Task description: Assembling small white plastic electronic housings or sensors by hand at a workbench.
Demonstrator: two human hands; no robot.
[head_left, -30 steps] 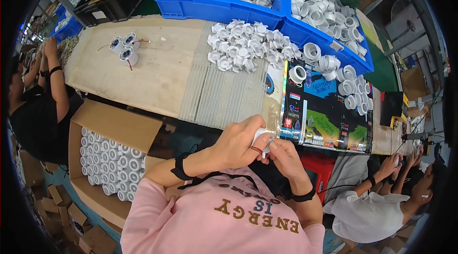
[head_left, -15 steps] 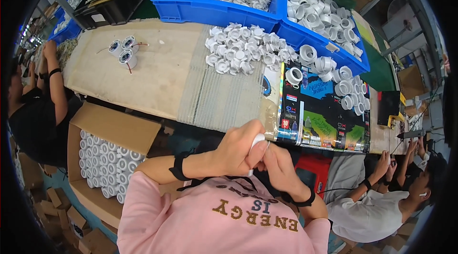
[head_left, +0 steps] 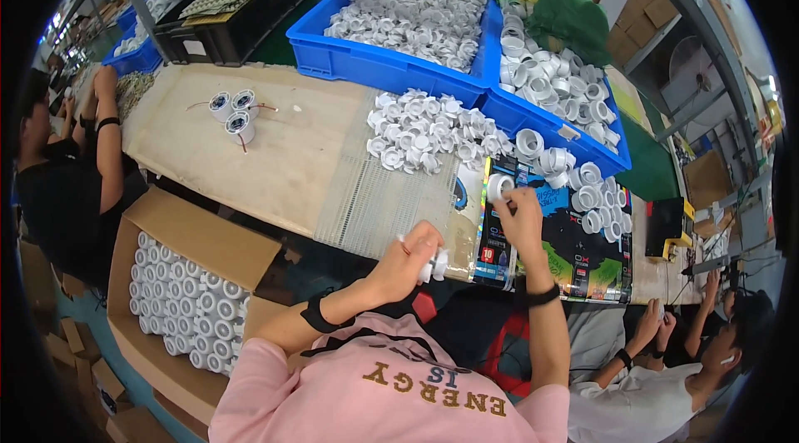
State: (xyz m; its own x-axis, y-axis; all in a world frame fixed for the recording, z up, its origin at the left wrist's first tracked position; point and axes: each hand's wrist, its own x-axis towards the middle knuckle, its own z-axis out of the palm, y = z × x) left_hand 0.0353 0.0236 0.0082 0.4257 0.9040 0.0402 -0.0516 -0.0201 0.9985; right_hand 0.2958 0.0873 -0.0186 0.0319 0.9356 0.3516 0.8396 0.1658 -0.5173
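Observation:
My left hand (head_left: 405,260) is closed around a white plastic part (head_left: 434,266), over the table's front edge. Most of that part is hidden by the fingers, and a thin reddish wire seems to show at them. My right hand (head_left: 523,214) reaches over the dark printed board, its fingertips pinched at the near rim of a white plastic ring (head_left: 499,186). Just beyond the ring lie several more white rings (head_left: 556,165). A heap of small white finned plastic parts (head_left: 416,128) spreads on the table, left of the ring.
Blue bins (head_left: 391,70) of white parts line the table's back. Three wired white cylinders (head_left: 239,126) stand on the left tabletop (head_left: 283,168). A cardboard box (head_left: 200,218) of white pieces is at lower left. Co-workers sit left (head_left: 62,168) and right (head_left: 641,393).
My hands were together in front of my chest; now they are apart. The right has moved forward to the ring on the printed board. The left keeps its white part.

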